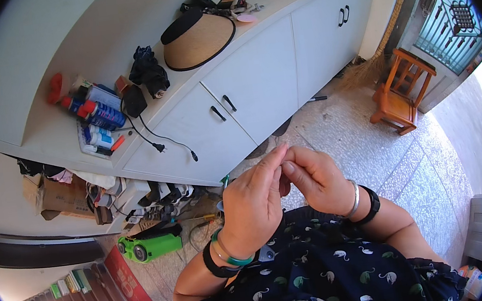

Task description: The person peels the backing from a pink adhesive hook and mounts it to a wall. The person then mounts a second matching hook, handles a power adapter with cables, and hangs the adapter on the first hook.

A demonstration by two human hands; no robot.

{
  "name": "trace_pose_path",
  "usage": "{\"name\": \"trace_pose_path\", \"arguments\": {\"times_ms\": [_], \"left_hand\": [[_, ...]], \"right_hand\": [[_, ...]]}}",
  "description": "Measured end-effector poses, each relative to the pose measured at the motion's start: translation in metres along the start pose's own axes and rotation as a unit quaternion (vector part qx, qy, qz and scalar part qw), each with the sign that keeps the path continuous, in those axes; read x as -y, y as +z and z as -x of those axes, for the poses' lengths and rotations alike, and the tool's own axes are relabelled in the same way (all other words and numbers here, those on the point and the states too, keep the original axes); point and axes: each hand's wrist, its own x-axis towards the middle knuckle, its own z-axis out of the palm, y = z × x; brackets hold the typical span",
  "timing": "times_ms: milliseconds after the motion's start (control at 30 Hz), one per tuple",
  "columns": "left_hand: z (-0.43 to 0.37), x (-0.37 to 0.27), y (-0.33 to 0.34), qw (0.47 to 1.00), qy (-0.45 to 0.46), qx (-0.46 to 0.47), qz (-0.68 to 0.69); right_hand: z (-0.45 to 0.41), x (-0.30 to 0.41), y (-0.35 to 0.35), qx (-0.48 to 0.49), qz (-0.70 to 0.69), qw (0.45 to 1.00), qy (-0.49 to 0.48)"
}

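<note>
My left hand (252,203) and my right hand (321,181) meet at the fingertips in front of my body. On the right hand, thumb and forefinger press together beside the left forefinger. Whether anything small is between the fingers cannot be seen; the left palm and most of its fingers are turned away. A green bangle (238,260) and a black band circle the left wrist. On the right wrist are a silver bangle (356,198) and a black wristband (371,203). Below the hands is my dark dress (319,271) with a swan print.
A white cabinet (254,76) runs ahead, bearing a straw sun visor (196,43), a folded black umbrella (148,71), a power adapter (133,100) and spray cans (103,115). Shoes (165,193) and a green toy car (151,247) are at left. A wooden chair (401,94) and a broom (384,49) stand right.
</note>
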Motion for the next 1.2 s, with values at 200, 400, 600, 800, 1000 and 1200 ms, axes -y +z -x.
{"name": "trace_pose_path", "arguments": {"times_ms": [200, 400, 600, 800, 1000, 1200], "left_hand": [[0.001, -0.001, -0.006, 0.999, -0.014, 0.014, 0.036], [0.005, -0.003, -0.009, 0.999, -0.012, 0.024, 0.04], [0.008, -0.003, -0.009, 0.998, -0.011, 0.035, 0.042], [0.013, -0.001, -0.005, 0.999, 0.0, 0.029, 0.038], [0.011, -0.012, -0.009, 0.997, -0.032, 0.047, 0.059], [0.015, -0.012, -0.006, 0.998, 0.007, 0.029, 0.053]], "right_hand": [[0.002, -0.006, 0.003, 0.01, -0.063, 0.998, 0.006], [0.006, -0.004, 0.005, 0.017, -0.081, 0.996, 0.026], [0.011, -0.001, 0.007, 0.015, -0.09, 0.995, 0.048], [0.016, 0.006, 0.012, -0.009, -0.006, 1.0, 0.021], [0.019, 0.002, 0.009, -0.009, -0.043, 0.999, 0.011], [0.024, 0.004, 0.007, 0.007, -0.098, 0.995, 0.024]]}}
